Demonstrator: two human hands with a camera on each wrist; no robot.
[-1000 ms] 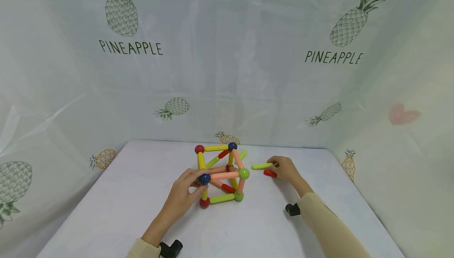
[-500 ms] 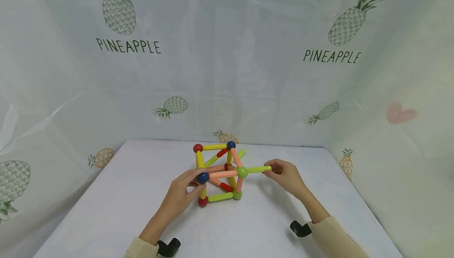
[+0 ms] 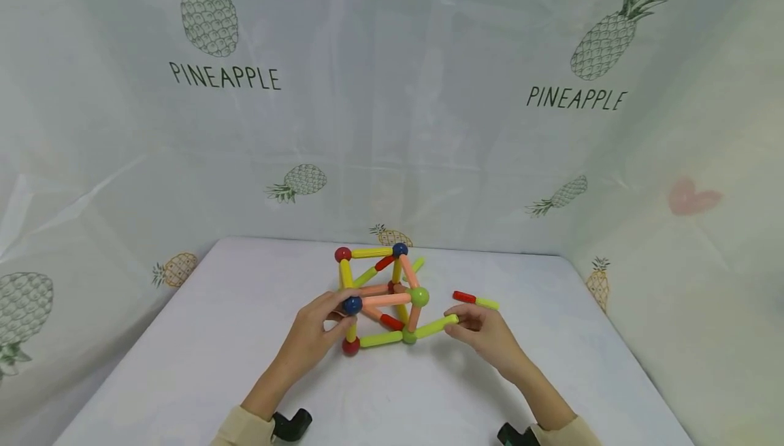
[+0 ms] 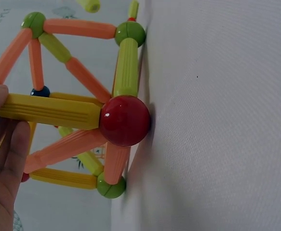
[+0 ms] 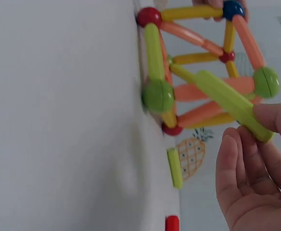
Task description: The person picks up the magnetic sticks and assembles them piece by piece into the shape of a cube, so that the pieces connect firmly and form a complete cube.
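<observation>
A frame of coloured building sticks and balls stands on the table, its near lower corner a red ball (image 3: 351, 346). My left hand (image 3: 315, 330) pinches the frame's near upper left corner, at a blue ball (image 3: 352, 306) and the top of a yellow stick (image 4: 53, 110). My right hand (image 3: 486, 337) holds a lime-green stick (image 5: 232, 103) by one end between thumb and fingers. In the head view that stick's far end overlaps the lower right green ball (image 3: 409, 336); in the right wrist view a gap shows between it and that ball (image 5: 158, 96).
A loose red-and-lime stick (image 3: 475, 299) lies on the white table (image 3: 214, 351) beyond my right hand. Another lime stick (image 3: 418, 264) lies behind the frame. A pineapple-print cloth (image 3: 404, 105) hangs behind the table.
My right hand has picked up the lime-green stick, brought it left to the upper green ball, then lowered it toward the lower green ball. My left hand stays on the frame's corner.
</observation>
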